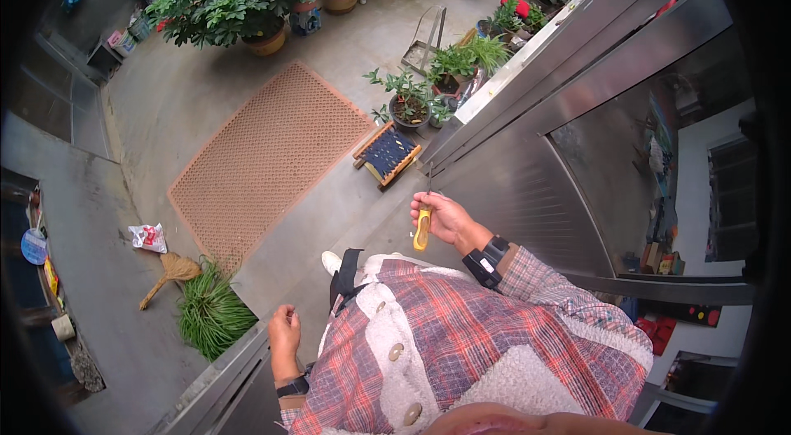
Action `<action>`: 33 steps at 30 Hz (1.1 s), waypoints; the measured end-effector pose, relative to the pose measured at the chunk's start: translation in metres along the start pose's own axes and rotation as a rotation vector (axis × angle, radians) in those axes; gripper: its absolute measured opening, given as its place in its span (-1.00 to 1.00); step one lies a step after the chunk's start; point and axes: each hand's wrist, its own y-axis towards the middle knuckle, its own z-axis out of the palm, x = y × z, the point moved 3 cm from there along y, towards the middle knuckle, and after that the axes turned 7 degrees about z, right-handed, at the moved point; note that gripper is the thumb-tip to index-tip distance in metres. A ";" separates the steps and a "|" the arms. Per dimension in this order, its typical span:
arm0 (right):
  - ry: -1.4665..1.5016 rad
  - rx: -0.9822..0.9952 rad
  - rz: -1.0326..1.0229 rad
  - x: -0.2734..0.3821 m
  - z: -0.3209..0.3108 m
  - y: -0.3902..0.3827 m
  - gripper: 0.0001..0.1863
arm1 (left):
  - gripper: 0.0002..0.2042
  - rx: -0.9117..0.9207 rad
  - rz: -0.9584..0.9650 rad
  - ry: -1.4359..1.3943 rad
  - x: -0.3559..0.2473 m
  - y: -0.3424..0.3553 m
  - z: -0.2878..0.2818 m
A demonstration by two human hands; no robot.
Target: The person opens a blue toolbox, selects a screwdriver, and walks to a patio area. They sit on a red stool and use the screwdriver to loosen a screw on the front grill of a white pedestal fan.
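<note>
My right hand point(446, 218) grips a screwdriver point(422, 229) with a yellow and dark handle. Its thin metal shaft points away from me, toward the edge of the metal door point(494, 188) on the right. At this size I cannot tell whether the tip touches the door. My left hand point(284, 334) hangs low beside the metal frame point(218, 377) at lower left. Its fingers are loosely curled in, and nothing shows in them.
Beyond the doorway lies a brown perforated mat point(268, 159). A small woven stool point(387, 152) and potted plants point(409, 101) stand by the door's far edge. Left of the doorway are long green leaves point(212, 311), a straw hand broom point(175, 270) and a plastic bag point(147, 238).
</note>
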 end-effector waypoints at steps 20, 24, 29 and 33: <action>0.104 -0.083 -0.141 0.020 0.119 0.102 -0.83 | -0.81 0.089 0.198 0.048 0.047 0.234 -0.108; 0.147 -0.068 -0.132 0.049 0.126 0.161 -0.83 | -0.82 0.062 0.214 0.035 0.040 0.289 -0.113; 0.224 0.012 -0.161 0.104 0.122 0.253 -0.84 | -0.82 0.043 0.193 0.076 0.023 0.403 -0.106; 0.259 0.014 -0.206 0.160 0.111 0.319 -0.84 | -0.81 0.043 0.204 0.078 0.004 0.505 -0.085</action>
